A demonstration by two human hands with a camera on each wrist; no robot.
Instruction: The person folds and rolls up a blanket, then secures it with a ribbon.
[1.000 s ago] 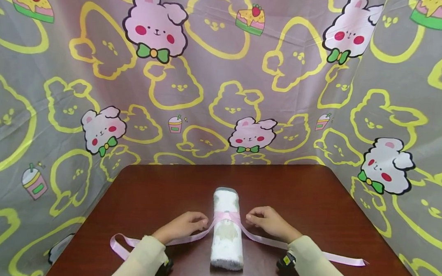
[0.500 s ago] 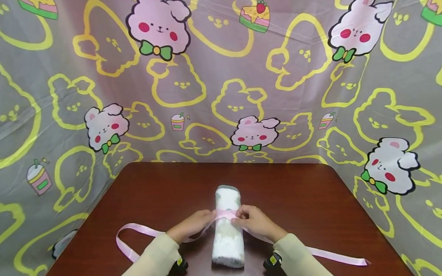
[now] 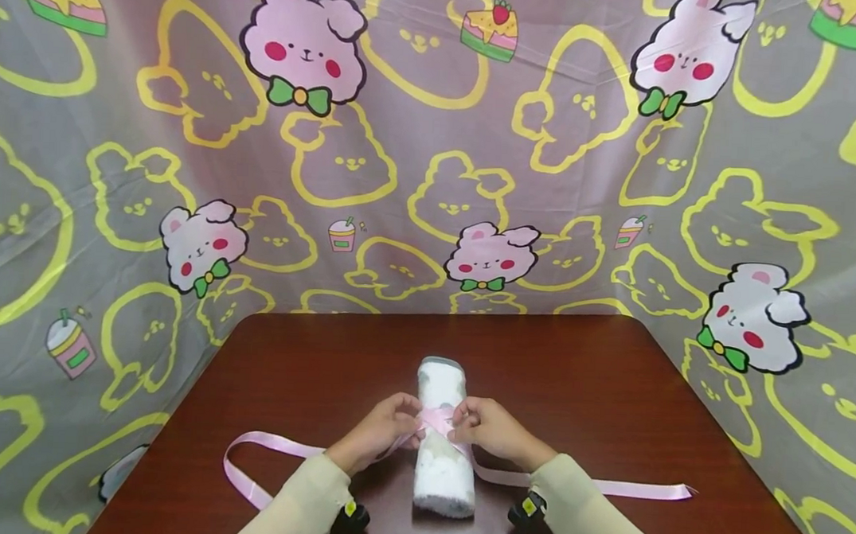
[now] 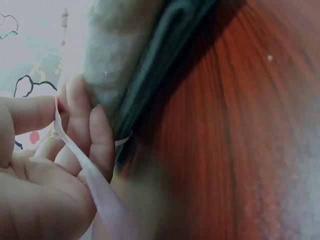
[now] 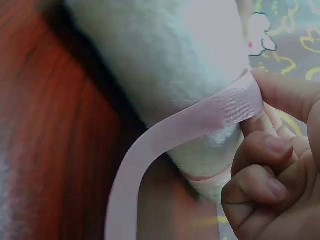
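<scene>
A rolled white towel [image 3: 443,479] with grey-green patches lies lengthwise on the table. Around its middle runs a pink ribbon [image 3: 434,418], whose ends appear to cross on top. My left hand [image 3: 381,434] is at the roll's left side; in the left wrist view its thumb and finger pinch a ribbon strand [image 4: 95,175]. From the other side, my right hand [image 3: 496,432] pinches the ribbon [image 5: 225,107] between thumb and index finger, the remaining fingers curled. A lower ribbon band [image 5: 210,177] circles the towel in the right wrist view. The fingers partly hide the crossing.
The dark red-brown wooden table [image 3: 338,359] carries the loose ribbon tails, one looping left and one stretching right past the sleeve [image 3: 590,505]. A grey cloth curtain [image 3: 403,178] printed with rabbits surrounds the table at the back and sides.
Both hands have moved inward from beside the towel roll and now pinch the ribbon at its top. The right ribbon tail has slid slightly leftward over the last half second.
</scene>
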